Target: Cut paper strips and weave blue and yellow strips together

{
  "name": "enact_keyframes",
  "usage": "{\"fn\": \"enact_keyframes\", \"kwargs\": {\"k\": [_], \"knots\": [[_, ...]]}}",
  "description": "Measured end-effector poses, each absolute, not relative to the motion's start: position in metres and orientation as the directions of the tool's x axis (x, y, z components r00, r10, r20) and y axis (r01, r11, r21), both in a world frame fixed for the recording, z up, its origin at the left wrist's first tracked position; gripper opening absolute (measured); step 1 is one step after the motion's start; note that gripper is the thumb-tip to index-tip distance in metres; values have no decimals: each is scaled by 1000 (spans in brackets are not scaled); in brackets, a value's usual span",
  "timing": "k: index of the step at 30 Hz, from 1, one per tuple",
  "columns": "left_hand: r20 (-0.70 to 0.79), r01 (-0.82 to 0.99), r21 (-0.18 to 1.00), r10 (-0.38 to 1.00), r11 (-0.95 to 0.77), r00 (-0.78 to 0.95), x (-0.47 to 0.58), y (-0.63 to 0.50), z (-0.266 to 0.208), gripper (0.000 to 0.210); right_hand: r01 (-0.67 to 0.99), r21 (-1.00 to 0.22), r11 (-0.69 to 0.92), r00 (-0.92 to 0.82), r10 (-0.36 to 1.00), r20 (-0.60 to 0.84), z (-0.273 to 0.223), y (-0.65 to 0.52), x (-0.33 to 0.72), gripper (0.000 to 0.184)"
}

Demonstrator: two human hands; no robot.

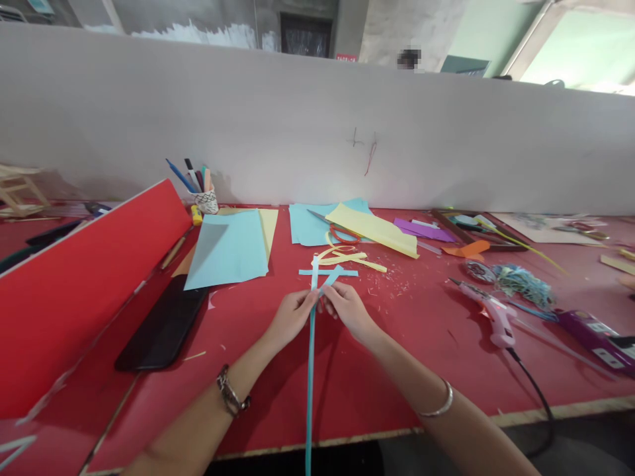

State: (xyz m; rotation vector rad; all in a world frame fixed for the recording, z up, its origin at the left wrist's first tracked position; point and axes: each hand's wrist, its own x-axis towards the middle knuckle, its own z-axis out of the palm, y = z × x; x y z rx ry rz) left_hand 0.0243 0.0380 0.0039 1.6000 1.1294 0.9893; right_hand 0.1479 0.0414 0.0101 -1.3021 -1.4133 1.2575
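Between thumb and fingers my left hand point(294, 317) pinches a long light-blue paper strip point(311, 370), which hangs down past the table's front edge. Close beside it, my right hand point(350, 309) is closed on a short blue strip end point(333, 276) that slants up to the right. Whether the two pieces are one strip I cannot tell. Just beyond the fingers another blue strip point(342, 273) lies crosswise on the red table. Several curled yellow paper strips point(347, 258) lie behind it. Scissors with orange handles point(344, 234) rest on the paper sheets farther back.
Blue sheets point(231, 248) and a black phone point(161, 324) lie to the left, near a red board point(94, 284) and a pen cup point(204, 198). On the right are a pink glue gun point(489, 311), blue yarn point(523, 285) and a purple power strip point(598, 340). A white partition point(248, 125) stands behind.
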Motion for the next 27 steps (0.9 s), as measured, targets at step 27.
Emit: {"fn": "enact_keyframes", "kwargs": {"k": [27], "knots": [[105, 195, 967, 956, -162, 273, 26, 38, 3, 39, 127, -989, -69, -241, 966, -98, 9, 41, 147, 43]]}}
